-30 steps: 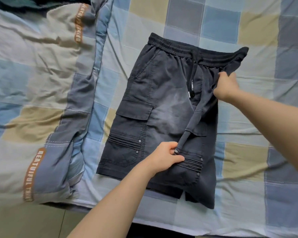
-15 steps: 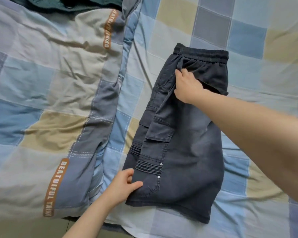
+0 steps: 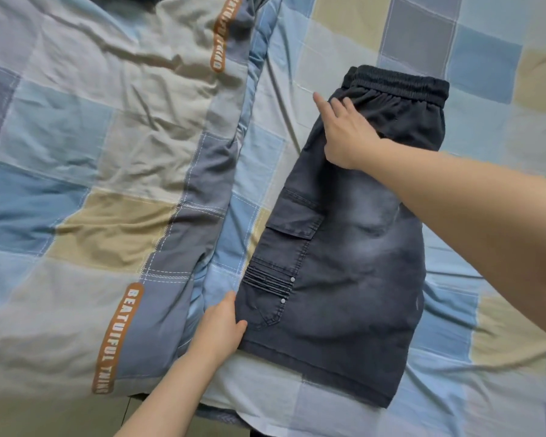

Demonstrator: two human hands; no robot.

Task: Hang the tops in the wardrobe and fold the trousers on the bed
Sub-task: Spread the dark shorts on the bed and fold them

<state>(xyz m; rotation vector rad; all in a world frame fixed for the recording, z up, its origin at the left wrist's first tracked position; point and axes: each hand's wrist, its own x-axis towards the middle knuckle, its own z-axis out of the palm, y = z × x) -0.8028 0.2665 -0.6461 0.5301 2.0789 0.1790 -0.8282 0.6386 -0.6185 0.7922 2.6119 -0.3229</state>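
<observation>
Dark grey cargo shorts (image 3: 353, 253) lie on the bed, folded in half lengthwise, with the elastic waistband at the far end and the hem toward me. My right hand (image 3: 344, 130) rests flat on the upper left part of the shorts, just below the waistband, fingers straight. My left hand (image 3: 221, 329) lies at the shorts' lower left edge near the hem, its thumb on top of the fabric and its fingers at or under the edge. No tops or wardrobe are in view.
A checked blue, beige and grey sheet (image 3: 486, 74) covers the bed. A rumpled quilt (image 3: 108, 152) of the same pattern, with orange lettered strips, lies heaped on the left beside the shorts. The bed's near edge and a bit of floor (image 3: 60, 417) show at the bottom left.
The shorts were spread out a second ago and now lie folded in half. My right hand has released the waistband fabric and flattened on it. My left hand stays at the hem corner.
</observation>
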